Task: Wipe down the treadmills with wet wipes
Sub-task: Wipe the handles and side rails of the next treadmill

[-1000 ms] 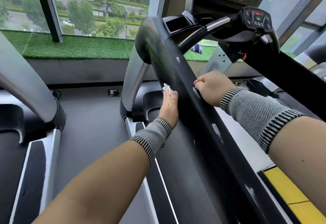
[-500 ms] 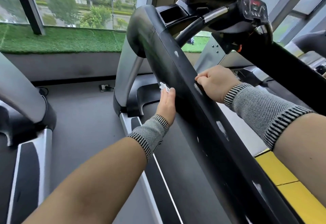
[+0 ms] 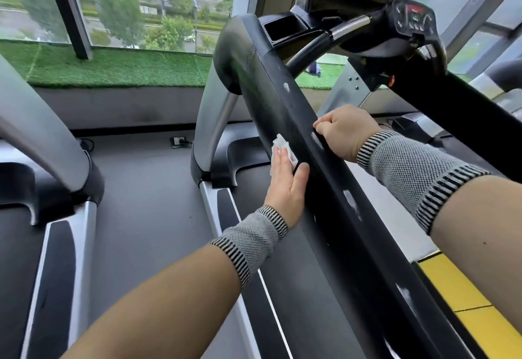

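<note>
White wet wipe (image 3: 283, 150) pressed flat by left hand (image 3: 286, 189) on handrail (image 3: 319, 177); right hand (image 3: 346, 129) grips it.

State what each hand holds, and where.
Left hand presses the wet wipe flat against the handrail's outer side. Right hand grips the handrail's top edge.

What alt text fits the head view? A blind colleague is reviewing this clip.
A person's left hand presses a white wet wipe flat against the side of a black treadmill handrail, while the right hand grips the rail's top edge. Both wrists wear grey knit bands; windows show greenery beyond.
</note>
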{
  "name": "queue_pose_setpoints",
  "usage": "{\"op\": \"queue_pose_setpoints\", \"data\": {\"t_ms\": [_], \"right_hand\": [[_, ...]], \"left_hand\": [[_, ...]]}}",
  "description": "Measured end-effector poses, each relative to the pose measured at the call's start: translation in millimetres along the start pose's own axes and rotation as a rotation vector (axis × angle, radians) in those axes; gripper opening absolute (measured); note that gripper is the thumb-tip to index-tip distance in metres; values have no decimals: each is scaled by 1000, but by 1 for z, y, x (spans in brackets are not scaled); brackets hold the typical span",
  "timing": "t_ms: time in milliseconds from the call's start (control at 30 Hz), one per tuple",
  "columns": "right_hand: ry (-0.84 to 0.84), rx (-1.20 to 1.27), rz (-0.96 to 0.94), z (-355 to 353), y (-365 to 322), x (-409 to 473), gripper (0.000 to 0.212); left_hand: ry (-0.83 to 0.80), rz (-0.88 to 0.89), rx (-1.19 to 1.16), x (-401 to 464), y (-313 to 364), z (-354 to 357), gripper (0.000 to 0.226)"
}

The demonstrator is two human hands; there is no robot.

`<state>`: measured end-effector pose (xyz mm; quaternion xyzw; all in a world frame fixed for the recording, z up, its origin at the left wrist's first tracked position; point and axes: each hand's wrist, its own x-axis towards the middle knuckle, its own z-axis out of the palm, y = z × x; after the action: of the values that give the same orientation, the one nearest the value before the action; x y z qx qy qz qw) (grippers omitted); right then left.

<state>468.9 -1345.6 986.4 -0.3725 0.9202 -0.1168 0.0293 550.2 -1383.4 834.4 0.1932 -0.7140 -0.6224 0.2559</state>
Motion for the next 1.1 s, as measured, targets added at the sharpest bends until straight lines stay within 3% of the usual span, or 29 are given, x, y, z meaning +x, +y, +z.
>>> {"op": "queue_pose_setpoints", "data": {"t_ms": [233, 433, 667, 933, 1100], "right_hand": [[-59, 39, -75, -2, 9, -9, 29], [-44, 70, -85, -3, 13, -15, 33], [-41, 55, -63, 0, 25, -19, 36], [-39, -19, -94, -7, 28, -35, 39], [-32, -42, -112, -8, 30, -40, 36]], "left_hand": [[-96, 190, 145, -59, -8, 17, 81], [-25, 127, 207, -16, 20, 4, 85], [-86, 224, 254, -73, 14, 25, 81], [-21, 136, 279, -38, 24, 16, 74], [-53, 219, 220, -92, 10, 36, 81]]}}
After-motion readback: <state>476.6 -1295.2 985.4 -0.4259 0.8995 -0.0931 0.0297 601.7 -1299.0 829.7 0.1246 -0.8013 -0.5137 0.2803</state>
